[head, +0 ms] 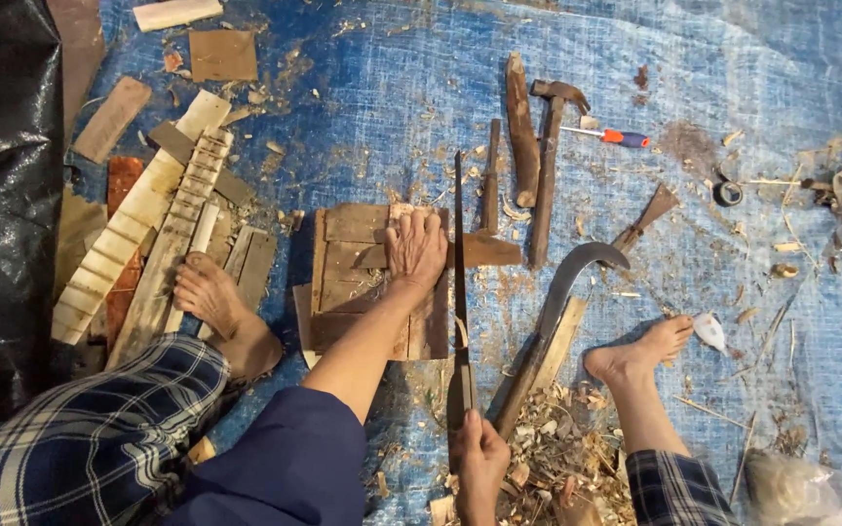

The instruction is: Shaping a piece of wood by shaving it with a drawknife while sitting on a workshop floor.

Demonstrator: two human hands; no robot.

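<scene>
My left hand [415,245] presses flat on a thin brown wooden piece [470,252] lying across a small board block [358,282] on a blue tarp [392,107]. My right hand [479,458] grips the handle of a long narrow saw [459,263], whose blade runs straight up past my left fingers and across the wooden piece. My bare left foot [216,307] rests beside the board block. My right foot [640,353] lies to the right.
A curved sickle [562,292], a hammer [548,166], a chisel [490,175], a rough stick [520,127], a screwdriver [616,137] and a tape roll [728,193] lie on the tarp. Notched wooden slats [163,224] are stacked left. Wood chips [557,458] pile near my right hand.
</scene>
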